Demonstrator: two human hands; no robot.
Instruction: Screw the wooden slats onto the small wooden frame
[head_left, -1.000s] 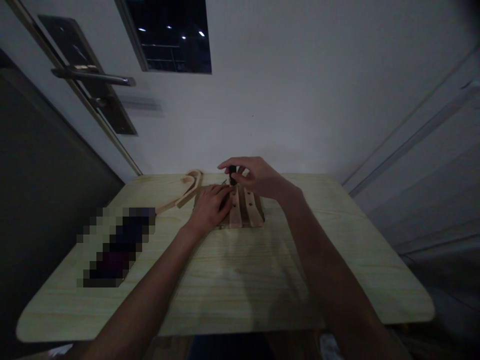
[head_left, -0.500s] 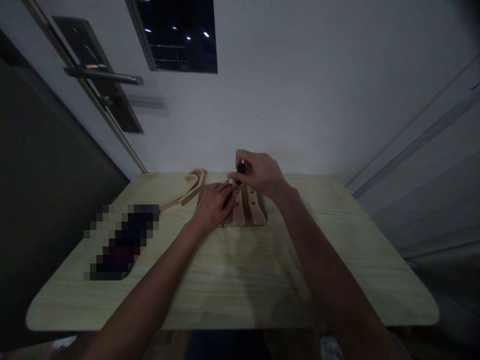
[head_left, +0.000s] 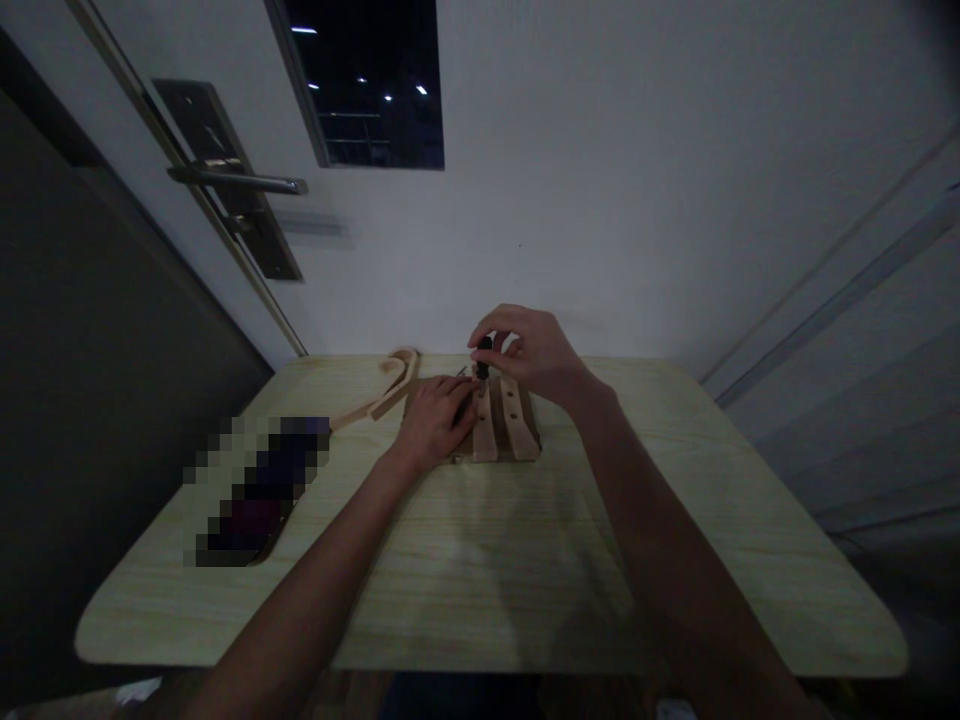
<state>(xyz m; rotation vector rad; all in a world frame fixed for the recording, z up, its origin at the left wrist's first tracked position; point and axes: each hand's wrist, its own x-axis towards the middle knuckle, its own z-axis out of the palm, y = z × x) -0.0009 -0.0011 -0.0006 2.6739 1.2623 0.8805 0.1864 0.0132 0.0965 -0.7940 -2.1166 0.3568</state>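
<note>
Near the back of the table lies a brown wooden board (head_left: pixel 504 438) with two pale wooden strips, the left strip (head_left: pixel 484 440) and the right strip (head_left: pixel 520 432), both with dark holes. My left hand (head_left: pixel 433 420) holds the board's left part, its thumb and fingers bent against the left strip. Between the thumb and fingers of my right hand (head_left: pixel 525 345) is a short black-handled screwdriver (head_left: pixel 484 358), held upright over the left strip. Its tip meets the strip beside my left fingertips; whether a screw sits there I cannot make out.
A curved wooden hook-shaped piece (head_left: pixel 397 382) lies left of the board. A pixelated dark object (head_left: pixel 262 490) is on the table's left side. Behind the pale table (head_left: pixel 450 600) stands a white door with a metal handle (head_left: pixel 240 181) and a dark window (head_left: pixel 367 90).
The camera view has shifted slightly, so everything sits a little lower and further right. My right-hand fingers have loosened and re-set on the screwdriver handle, which is now more exposed. My left hand stays put.
</note>
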